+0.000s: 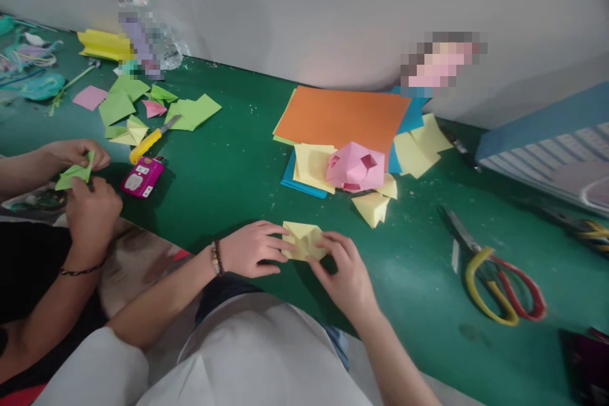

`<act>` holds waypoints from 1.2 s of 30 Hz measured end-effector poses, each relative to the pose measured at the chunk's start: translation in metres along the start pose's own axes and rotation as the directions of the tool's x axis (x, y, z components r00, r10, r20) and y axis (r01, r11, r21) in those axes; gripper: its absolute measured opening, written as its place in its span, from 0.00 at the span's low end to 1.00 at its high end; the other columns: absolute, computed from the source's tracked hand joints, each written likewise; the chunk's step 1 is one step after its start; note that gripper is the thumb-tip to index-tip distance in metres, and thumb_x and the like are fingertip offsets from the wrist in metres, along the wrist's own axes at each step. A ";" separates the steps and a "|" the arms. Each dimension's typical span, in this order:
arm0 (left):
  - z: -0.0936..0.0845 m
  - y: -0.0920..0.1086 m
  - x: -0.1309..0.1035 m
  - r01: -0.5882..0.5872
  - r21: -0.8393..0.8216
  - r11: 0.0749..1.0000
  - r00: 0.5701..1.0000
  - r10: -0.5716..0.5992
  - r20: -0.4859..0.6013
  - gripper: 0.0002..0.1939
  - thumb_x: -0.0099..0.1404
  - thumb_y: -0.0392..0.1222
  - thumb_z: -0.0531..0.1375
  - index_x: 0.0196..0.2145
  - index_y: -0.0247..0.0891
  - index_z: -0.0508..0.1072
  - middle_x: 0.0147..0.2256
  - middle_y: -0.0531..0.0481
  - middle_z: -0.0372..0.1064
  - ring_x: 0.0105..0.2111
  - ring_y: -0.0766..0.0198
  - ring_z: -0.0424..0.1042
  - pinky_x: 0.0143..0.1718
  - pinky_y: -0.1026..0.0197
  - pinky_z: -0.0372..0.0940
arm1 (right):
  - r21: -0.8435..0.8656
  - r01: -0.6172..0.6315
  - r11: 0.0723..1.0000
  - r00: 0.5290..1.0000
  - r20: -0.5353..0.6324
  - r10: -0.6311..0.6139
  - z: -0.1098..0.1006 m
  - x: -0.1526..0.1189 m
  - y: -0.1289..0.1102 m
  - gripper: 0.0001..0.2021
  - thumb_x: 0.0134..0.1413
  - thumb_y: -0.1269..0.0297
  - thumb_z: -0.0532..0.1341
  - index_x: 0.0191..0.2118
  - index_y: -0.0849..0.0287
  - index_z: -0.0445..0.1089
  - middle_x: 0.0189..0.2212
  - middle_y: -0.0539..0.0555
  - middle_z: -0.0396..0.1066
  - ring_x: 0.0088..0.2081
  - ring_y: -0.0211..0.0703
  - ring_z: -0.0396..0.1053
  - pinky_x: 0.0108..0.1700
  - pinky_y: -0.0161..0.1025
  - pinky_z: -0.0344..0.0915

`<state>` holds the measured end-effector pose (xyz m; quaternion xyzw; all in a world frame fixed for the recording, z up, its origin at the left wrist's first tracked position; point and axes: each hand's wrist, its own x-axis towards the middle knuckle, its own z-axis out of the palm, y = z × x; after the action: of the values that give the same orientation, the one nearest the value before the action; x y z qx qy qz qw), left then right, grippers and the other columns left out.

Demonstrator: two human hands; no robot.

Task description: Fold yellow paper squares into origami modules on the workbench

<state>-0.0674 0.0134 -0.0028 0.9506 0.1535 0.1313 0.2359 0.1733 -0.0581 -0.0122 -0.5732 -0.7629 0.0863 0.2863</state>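
A small pale yellow folded paper (301,242) lies at the near edge of the green table (228,171). From the left, my left hand (257,248) reaches it with fingers spread, the tips on its left side. My right hand (343,269) has thumb and fingers at the paper's right edge, pinching it. Beyond them a pink folded paper ball (356,167) rests beside a stack of yellow squares (314,167). A folded yellow piece (372,208) sits just in front of the ball.
Orange sheets (347,117) lie behind. Scissors (495,285) are at right, near a blue-striped box (552,146). At left, a person's hands (88,184) fold green paper, near a magenta device (143,176), a yellow cutter (147,143) and green papers (118,101).
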 end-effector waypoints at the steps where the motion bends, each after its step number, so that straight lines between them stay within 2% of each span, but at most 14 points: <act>1: -0.001 -0.003 0.001 -0.014 -0.011 1.000 1.000 0.014 -0.015 0.10 0.66 0.46 0.59 0.34 0.41 0.77 0.48 0.50 0.75 0.56 0.54 0.65 0.52 0.52 0.60 | -0.009 0.027 1.000 1.000 -0.003 -0.027 -0.005 0.002 0.007 0.09 0.59 0.65 0.58 0.45 0.57 0.66 0.47 0.61 0.68 0.47 0.49 0.69 0.46 0.47 0.70; 4: -0.003 -0.013 0.005 -0.049 -0.047 0.998 0.997 0.046 -0.060 0.13 0.66 0.46 0.60 0.27 0.40 0.76 0.42 0.49 0.78 0.54 0.56 0.68 0.51 0.54 0.62 | -0.072 0.154 0.985 0.987 0.055 -0.150 -0.018 0.009 0.027 0.14 0.58 0.72 0.56 0.49 0.56 0.68 0.55 0.62 0.65 0.52 0.52 0.66 0.50 0.52 0.68; 10: 0.000 -0.020 0.013 -0.101 -0.056 0.993 0.988 0.094 -0.124 0.12 0.65 0.47 0.61 0.26 0.39 0.74 0.38 0.51 0.78 0.50 0.59 0.72 0.57 0.53 0.59 | -0.054 0.379 0.924 0.922 0.106 -0.372 -0.022 0.018 0.038 0.11 0.56 0.74 0.60 0.43 0.55 0.74 0.51 0.58 0.71 0.54 0.51 0.65 0.50 0.47 0.68; 15: 0.003 -0.014 0.014 -0.033 0.044 0.998 0.987 0.039 -0.156 0.10 0.68 0.42 0.57 0.29 0.39 0.74 0.37 0.49 0.77 0.49 0.60 0.72 0.56 0.54 0.62 | -0.035 0.447 0.894 0.889 0.129 -0.440 -0.020 0.017 0.036 0.10 0.57 0.73 0.59 0.40 0.54 0.75 0.46 0.55 0.75 0.49 0.47 0.68 0.48 0.44 0.69; 17: 0.001 -0.012 0.013 0.028 0.078 0.997 0.985 -0.014 -0.171 0.08 0.67 0.42 0.58 0.33 0.39 0.75 0.41 0.46 0.75 0.51 0.58 0.69 0.55 0.54 0.62 | -0.030 0.458 0.888 0.883 0.128 -0.451 -0.020 0.016 0.037 0.10 0.58 0.73 0.59 0.40 0.54 0.76 0.45 0.54 0.75 0.49 0.46 0.68 0.48 0.44 0.69; 18: 0.000 -0.011 0.014 0.059 0.086 0.995 0.984 -0.043 -0.173 0.09 0.66 0.44 0.59 0.39 0.38 0.75 0.46 0.43 0.73 0.54 0.56 0.67 0.56 0.53 0.62 | -0.030 0.460 0.887 0.883 0.125 -0.453 -0.019 0.016 0.037 0.10 0.58 0.73 0.58 0.40 0.54 0.76 0.45 0.53 0.76 0.49 0.46 0.68 0.47 0.43 0.69; 19: -0.002 -0.010 0.015 0.091 0.091 0.992 0.983 -0.075 -0.167 0.16 0.64 0.48 0.60 0.46 0.38 0.73 0.53 0.40 0.68 0.58 0.52 0.62 0.58 0.50 0.59 | -0.030 0.460 0.887 0.883 0.121 -0.454 -0.019 0.016 0.037 0.10 0.58 0.73 0.58 0.39 0.54 0.76 0.44 0.53 0.76 0.49 0.46 0.68 0.47 0.43 0.69; 21: -0.004 -0.010 0.020 0.141 0.095 0.985 0.985 -0.130 -0.118 0.34 0.61 0.56 0.61 0.60 0.36 0.63 0.63 0.37 0.54 0.64 0.46 0.51 0.63 0.44 0.52 | -0.031 0.457 0.889 0.885 0.111 -0.452 -0.018 0.016 0.037 0.10 0.58 0.73 0.58 0.39 0.55 0.75 0.43 0.53 0.76 0.48 0.46 0.68 0.47 0.44 0.69; 23: -0.004 -0.010 0.027 0.161 0.100 0.982 0.987 -0.157 -0.040 0.42 0.60 0.62 0.60 0.64 0.36 0.56 0.66 0.39 0.48 0.67 0.45 0.44 0.65 0.41 0.46 | -0.032 0.455 0.890 0.887 0.109 -0.450 -0.017 0.016 0.037 0.10 0.58 0.73 0.58 0.40 0.55 0.75 0.42 0.54 0.77 0.48 0.46 0.69 0.46 0.44 0.69; 26: 0.000 -0.010 0.039 0.152 0.105 0.983 0.988 -0.155 0.021 0.40 0.62 0.65 0.55 0.63 0.37 0.57 0.66 0.43 0.50 0.67 0.48 0.46 0.66 0.42 0.41 | -0.028 0.454 0.891 0.887 0.105 -0.449 -0.016 0.015 0.035 0.09 0.57 0.73 0.59 0.39 0.56 0.75 0.42 0.54 0.76 0.47 0.47 0.69 0.46 0.44 0.70; 30: 0.009 -0.008 0.051 0.164 0.129 0.978 0.986 -0.168 0.013 0.40 0.62 0.68 0.52 0.62 0.38 0.60 0.65 0.43 0.52 0.66 0.50 0.49 0.66 0.43 0.40 | 0.046 0.421 0.906 0.902 0.084 -0.423 -0.018 0.016 0.034 0.12 0.56 0.75 0.58 0.42 0.55 0.73 0.42 0.54 0.76 0.47 0.47 0.69 0.46 0.45 0.70; 33: 0.013 -0.009 0.058 0.181 0.155 0.971 0.983 -0.185 0.013 0.38 0.63 0.68 0.52 0.60 0.36 0.64 0.63 0.40 0.55 0.65 0.50 0.51 0.66 0.44 0.40 | 0.071 0.240 0.968 0.970 -0.041 -0.238 -0.022 0.025 0.038 0.16 0.56 0.76 0.56 0.47 0.53 0.71 0.44 0.55 0.74 0.46 0.46 0.70 0.48 0.47 0.70; 35: 0.015 -0.009 0.061 0.176 0.143 0.974 0.984 -0.179 0.010 0.37 0.64 0.66 0.52 0.59 0.34 0.64 0.62 0.40 0.59 0.65 0.51 0.52 0.67 0.44 0.39 | 0.026 0.121 0.992 0.988 -0.105 -0.117 -0.025 0.034 0.042 0.16 0.57 0.73 0.57 0.50 0.53 0.70 0.46 0.57 0.73 0.47 0.47 0.70 0.49 0.50 0.70; 36: 0.015 -0.009 0.062 0.161 0.130 0.978 0.987 -0.163 0.010 0.36 0.65 0.65 0.52 0.59 0.34 0.64 0.61 0.41 0.60 0.65 0.51 0.52 0.67 0.45 0.38 | 0.006 0.099 0.995 0.990 -0.103 -0.098 -0.026 0.039 0.043 0.15 0.58 0.71 0.58 0.50 0.53 0.70 0.48 0.58 0.72 0.48 0.48 0.69 0.50 0.51 0.69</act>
<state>-0.0073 0.0368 -0.0089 0.9494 0.2360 0.0915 0.1857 0.2160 -0.0127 0.0024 -0.5370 -0.7740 0.0468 0.3323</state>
